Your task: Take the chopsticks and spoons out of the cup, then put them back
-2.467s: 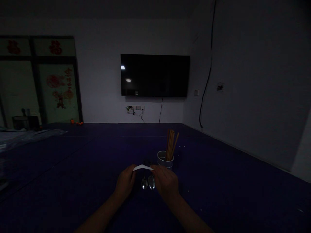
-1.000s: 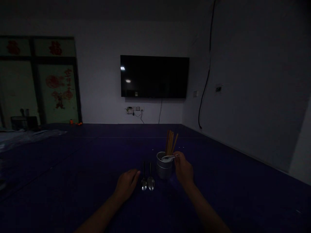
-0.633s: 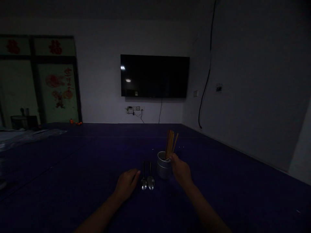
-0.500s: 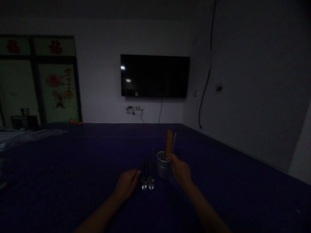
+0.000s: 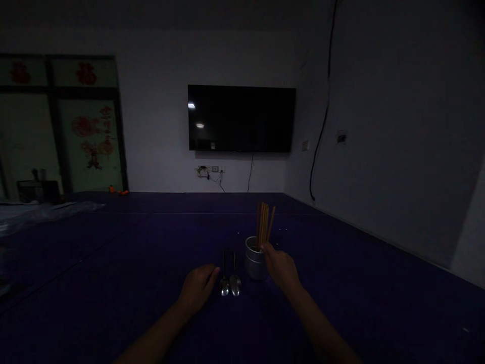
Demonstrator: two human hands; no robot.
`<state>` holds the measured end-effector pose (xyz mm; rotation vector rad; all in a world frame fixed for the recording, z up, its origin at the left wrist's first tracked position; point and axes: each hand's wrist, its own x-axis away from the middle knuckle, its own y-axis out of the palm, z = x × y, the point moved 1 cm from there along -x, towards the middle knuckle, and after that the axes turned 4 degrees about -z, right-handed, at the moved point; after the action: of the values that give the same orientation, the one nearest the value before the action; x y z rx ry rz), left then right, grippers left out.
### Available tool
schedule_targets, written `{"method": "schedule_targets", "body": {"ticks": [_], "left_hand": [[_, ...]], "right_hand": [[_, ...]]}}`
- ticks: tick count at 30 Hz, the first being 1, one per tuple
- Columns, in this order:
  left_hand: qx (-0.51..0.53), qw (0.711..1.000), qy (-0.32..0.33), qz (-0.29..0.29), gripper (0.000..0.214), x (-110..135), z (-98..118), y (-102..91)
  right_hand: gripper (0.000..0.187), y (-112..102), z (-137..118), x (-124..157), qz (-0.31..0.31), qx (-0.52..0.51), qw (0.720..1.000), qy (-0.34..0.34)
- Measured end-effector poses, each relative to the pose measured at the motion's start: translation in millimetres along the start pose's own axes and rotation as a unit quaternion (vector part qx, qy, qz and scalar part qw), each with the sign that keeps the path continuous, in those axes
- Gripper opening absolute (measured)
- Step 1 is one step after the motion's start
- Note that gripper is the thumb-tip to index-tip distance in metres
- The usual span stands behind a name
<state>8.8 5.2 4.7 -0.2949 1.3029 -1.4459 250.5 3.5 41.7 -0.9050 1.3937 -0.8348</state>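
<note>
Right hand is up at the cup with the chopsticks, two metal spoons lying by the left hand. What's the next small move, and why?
Probably bring the right hand from the metal cup over to the nearer of the two spoons and pick it up. The wooden chopsticks stand upright in the cup, while both spoons lie flat on the dark blue surface beside the left hand, which rests there and appears to hold nothing.
</note>
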Motion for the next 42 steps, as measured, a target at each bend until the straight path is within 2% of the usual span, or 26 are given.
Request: {"method": "schedule_targets", "body": {"ticks": [4,14,27,38,42], "left_hand": [[0.003,1.000,0.001,-0.008,0.049,-0.3,-1.3,1.8],[-0.007,1.000,0.006,-0.022,0.048,-1.1,-2.8,2.2],[-0.012,0.999,0.005,-0.046,0.048,0.8,2.8,0.0],[-0.022,0.998,0.008,-0.065,0.047,-1.0,1.2,2.7],[-0.027,0.997,0.004,-0.068,0.048,-0.9,2.3,1.4]], "right_hand": [[0.029,-1.4,-0.1,-0.3,-0.015,-0.017,1.000,0.011],[0.030,0.1,2.2,0.4,0.021,-0.087,0.996,0.016],[0.031,1.8,2.2,-0.5,0.012,-0.090,0.994,0.053],[0.034,-7.5,-0.9,1.5,0.024,-0.091,0.992,0.087],[0.038,-9.8,-4.4,4.2,0.057,-0.086,0.991,0.079]]}}
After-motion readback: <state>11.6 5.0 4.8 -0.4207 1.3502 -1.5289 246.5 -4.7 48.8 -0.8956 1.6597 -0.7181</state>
